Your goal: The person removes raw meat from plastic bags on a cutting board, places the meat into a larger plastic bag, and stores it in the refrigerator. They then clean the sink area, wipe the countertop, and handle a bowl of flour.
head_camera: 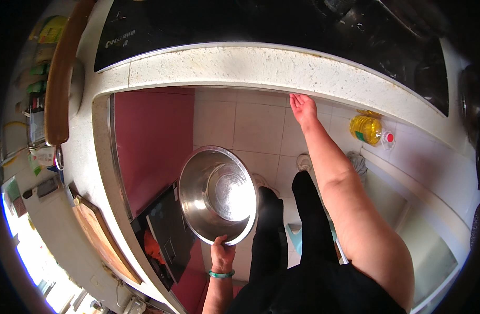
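My left hand (223,257), with a green bangle on the wrist, grips the near rim of a deep stainless steel basin (193,196). The basin is tilted towards me, and its inside shows no contents. Its round bottom catches a bright glare. My right hand (304,106) reaches forward to the underside of the white countertop's front edge (232,64). Its palm faces up and the fingers are slightly apart, with nothing visible in them. The fingertips are right at the edge; whether they touch it I cannot tell.
A black cooktop (240,23) is set into the counter. Left are a brown wooden handle (59,86), a wooden cutting board (102,239), a red cabinet front (153,145) and an ajar dark cabinet door (165,231). A yellow oil bottle (365,129) stands to the right.
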`<state>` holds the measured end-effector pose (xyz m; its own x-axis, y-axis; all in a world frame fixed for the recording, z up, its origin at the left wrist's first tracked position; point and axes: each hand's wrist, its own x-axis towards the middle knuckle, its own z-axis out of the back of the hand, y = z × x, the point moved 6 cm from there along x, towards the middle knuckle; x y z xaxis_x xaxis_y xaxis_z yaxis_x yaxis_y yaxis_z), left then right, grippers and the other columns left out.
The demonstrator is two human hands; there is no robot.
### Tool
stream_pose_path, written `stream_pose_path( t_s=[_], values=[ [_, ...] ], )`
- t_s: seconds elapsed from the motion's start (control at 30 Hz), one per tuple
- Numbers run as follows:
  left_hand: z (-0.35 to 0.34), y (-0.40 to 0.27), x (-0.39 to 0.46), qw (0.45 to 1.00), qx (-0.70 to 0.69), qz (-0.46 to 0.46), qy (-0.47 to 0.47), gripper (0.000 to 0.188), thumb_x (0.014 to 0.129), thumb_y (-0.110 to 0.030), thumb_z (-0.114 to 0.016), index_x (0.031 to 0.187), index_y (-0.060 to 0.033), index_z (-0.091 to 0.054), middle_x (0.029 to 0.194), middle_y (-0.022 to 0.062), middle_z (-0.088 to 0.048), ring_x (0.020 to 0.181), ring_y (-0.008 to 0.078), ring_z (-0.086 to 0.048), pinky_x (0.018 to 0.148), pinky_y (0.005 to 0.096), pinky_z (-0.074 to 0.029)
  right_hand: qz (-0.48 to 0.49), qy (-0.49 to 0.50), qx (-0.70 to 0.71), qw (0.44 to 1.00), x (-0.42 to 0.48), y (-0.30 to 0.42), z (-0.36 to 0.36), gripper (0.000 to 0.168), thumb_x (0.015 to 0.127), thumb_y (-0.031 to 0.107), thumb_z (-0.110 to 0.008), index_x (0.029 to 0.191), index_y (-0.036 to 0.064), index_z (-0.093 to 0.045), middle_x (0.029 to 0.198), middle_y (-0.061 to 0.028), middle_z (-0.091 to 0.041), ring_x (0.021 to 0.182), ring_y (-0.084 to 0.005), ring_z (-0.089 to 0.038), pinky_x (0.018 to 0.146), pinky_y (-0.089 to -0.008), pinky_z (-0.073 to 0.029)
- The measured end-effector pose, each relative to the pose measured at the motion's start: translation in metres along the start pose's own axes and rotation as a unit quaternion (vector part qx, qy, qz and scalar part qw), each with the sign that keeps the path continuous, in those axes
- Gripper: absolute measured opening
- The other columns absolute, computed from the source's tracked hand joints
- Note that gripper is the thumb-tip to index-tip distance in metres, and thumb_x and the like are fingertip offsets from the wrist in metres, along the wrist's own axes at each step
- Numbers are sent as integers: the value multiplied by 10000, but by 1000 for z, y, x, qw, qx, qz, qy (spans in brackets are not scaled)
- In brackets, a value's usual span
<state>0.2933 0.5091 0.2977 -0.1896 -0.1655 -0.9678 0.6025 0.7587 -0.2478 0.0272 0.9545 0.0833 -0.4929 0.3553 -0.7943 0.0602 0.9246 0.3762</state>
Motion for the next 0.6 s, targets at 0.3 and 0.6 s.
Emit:
stream_pose_path(
  t_s=[0.3,0.6],
  values=[
    [0,-1,-4,999,36,-12,-6,181,769,17,-492,929,24,-577,983,117,-618,966,263,-584,879,384,-473,-9,94,6,995,22,-10,4,155,846,47,-477,977,-34,-496,1011,-154,-562,997,-271,-554,870,-355,-482],
    [11,-4,-8,997,46,-47,-38,140,765,14,-511,894,6,-565,927,108,-604,894,261,-582,819,390,-479,19,45,-17,999,-17,-29,45,406,896,295,-543,1085,-17,-363,1003,-193,-521,968,-314,-566,881,-382,-497]
  ],
)
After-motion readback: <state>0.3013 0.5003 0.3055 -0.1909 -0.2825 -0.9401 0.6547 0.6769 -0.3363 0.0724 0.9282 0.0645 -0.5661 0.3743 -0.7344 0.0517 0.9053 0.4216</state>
